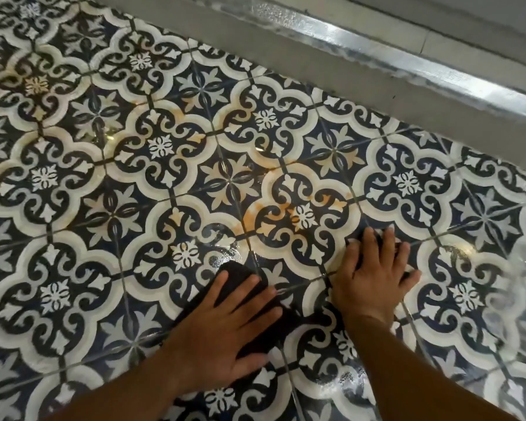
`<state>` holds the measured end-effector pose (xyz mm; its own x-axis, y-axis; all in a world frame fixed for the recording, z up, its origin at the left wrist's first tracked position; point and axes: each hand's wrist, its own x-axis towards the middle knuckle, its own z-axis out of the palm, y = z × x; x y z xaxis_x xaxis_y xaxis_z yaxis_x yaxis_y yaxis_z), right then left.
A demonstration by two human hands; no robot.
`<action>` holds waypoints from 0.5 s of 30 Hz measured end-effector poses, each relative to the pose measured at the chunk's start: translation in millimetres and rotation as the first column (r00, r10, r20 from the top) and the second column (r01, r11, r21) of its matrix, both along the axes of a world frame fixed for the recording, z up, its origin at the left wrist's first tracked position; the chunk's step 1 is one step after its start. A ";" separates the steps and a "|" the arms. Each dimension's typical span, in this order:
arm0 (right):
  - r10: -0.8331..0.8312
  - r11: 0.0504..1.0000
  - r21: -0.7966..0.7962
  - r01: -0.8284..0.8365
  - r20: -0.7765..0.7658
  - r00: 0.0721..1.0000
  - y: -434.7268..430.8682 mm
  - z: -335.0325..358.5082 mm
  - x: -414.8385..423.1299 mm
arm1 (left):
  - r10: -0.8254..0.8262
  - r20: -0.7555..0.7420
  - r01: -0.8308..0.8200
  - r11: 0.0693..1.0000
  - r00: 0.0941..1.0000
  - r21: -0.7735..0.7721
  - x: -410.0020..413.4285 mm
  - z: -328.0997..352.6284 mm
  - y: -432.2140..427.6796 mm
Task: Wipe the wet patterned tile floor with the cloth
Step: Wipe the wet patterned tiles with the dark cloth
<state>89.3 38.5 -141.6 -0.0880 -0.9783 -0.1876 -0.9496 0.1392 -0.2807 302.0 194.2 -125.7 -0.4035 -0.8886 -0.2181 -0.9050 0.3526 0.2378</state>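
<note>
With open, flat grip, my left hand [225, 326] and right hand [374, 275] press the dark cloth [235, 274]; the wet, orange-tinged blue-and-white patterned tile floor [164, 147] toward twelve o'clock awaits wiping.

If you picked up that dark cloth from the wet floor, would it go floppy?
Probably floppy: the dark cloth lies flattened under the left hand and right hand. It likely slides easily, since the tile floor shines with water. It may feel heavy for its size if it has soaked some up.
</note>
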 end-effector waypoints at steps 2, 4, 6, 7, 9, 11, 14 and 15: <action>0.005 1.000 0.004 -0.005 -0.012 1.000 0.9 -0.4 0.2 | -0.077 0.043 0.078 0.997 0.996 -0.009 32.2 1.0 -0.6; 0.003 1.000 0.001 -0.003 -0.019 1.000 0.6 -0.5 0.4 | -0.117 0.085 0.119 0.993 0.989 -0.010 57.3 2.1 -12.9; -0.004 1.000 -0.002 0.004 -0.021 1.000 -0.2 -0.7 0.4 | -0.125 0.099 0.128 0.992 0.987 -0.018 67.2 3.7 -31.0; -0.005 1.000 -0.002 0.005 -0.020 1.000 -0.3 -0.8 0.5 | -0.114 0.103 0.117 0.993 0.988 -0.026 66.4 4.4 -40.9; -0.006 1.000 -0.004 0.006 -0.018 1.000 0.3 -0.7 0.8 | -0.072 0.102 0.076 0.996 0.992 -0.041 54.8 4.7 -61.2; -0.002 1.000 -0.007 0.002 -0.022 1.000 1.5 0.2 1.3 | -0.031 0.083 0.035 0.999 0.996 -0.040 34.3 5.8 -77.0; 0.000 1.000 -0.014 0.000 -0.027 1.000 -0.1 1.9 1.4 | -0.001 0.069 0.004 0.999 0.998 -0.043 5.6 3.8 -80.4; -0.001 1.000 -0.011 0.001 -0.022 1.000 -0.2 2.1 1.3 | -0.004 0.054 0.006 0.999 0.999 -0.044 1.3 2.5 -74.8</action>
